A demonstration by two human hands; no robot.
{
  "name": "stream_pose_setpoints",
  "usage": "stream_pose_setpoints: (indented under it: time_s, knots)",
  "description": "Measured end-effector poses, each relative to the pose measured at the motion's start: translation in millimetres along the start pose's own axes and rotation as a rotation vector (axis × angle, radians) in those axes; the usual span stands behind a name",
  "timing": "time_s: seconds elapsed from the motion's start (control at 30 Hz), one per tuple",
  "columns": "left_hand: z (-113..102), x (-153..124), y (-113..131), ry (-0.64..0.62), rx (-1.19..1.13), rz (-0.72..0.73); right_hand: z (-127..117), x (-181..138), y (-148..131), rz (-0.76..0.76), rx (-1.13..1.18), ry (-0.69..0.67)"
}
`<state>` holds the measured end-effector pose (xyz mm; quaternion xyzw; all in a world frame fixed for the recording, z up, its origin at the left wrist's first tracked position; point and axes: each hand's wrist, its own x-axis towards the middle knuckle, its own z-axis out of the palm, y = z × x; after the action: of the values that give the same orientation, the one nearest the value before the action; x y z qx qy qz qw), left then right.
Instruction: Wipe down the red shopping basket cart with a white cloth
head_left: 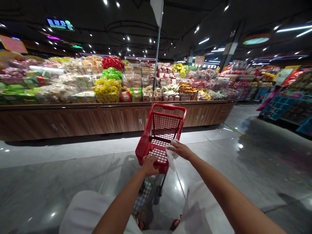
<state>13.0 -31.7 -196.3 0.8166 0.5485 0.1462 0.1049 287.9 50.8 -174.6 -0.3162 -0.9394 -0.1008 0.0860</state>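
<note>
A small red plastic shopping cart [145, 140] with grid walls stands on the floor right in front of me, a thin pole rising from its far end. My left hand [149, 165] is closed over the cart's near rim. In my right hand [179, 149] is a crumpled white cloth or tissue [172, 154], pressed against the right side of the cart. Part of the cloth hangs down outside the rim. Through the grid, the cart's upper basket shows no goods.
Beyond the cart runs a long wood-panelled display counter [117, 118] heaped with packaged snacks [107, 89]. Blue shelving [287, 107] stands at the right. Shiny grey floor tiles [73, 175] surround the cart, and my legs in white clothing [90, 208] are close behind it.
</note>
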Motion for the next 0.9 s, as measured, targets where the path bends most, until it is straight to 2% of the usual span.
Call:
stream_pose_setpoints:
  time_s: [0.1,0.23,0.4,0.47,0.57,0.77,0.9]
  knots:
    - [-14.5,-5.2,-15.0,-0.032,0.009,0.007,-3.5,12.1,0.4,0.047,0.002,0.004]
    - [-34.7,-4.7,-26.0,-0.073,0.059,-0.043,-1.9,26.4,-31.6,0.102,0.035,0.035]
    - [-31.5,3.4,-0.8,-0.067,0.108,-0.022,2.0,44.4,-90.1,0.155,0.094,0.067]
    - [-26.8,3.8,4.6,-0.097,0.114,-0.09,1.9,50.6,-101.5,0.163,0.114,0.092]
    - [-27.1,-2.0,-5.8,-0.134,0.165,-0.18,-2.4,52.9,-94.2,0.13,0.098,0.07]
    - [-44.0,-19.4,-39.7,-0.125,0.243,-0.143,-25.4,32.0,-45.5,0.211,-0.027,0.016]
    - [-50.7,-23.5,-45.4,-0.096,0.251,-0.136,-39.9,30.7,-52.8,0.214,0.033,-0.019]
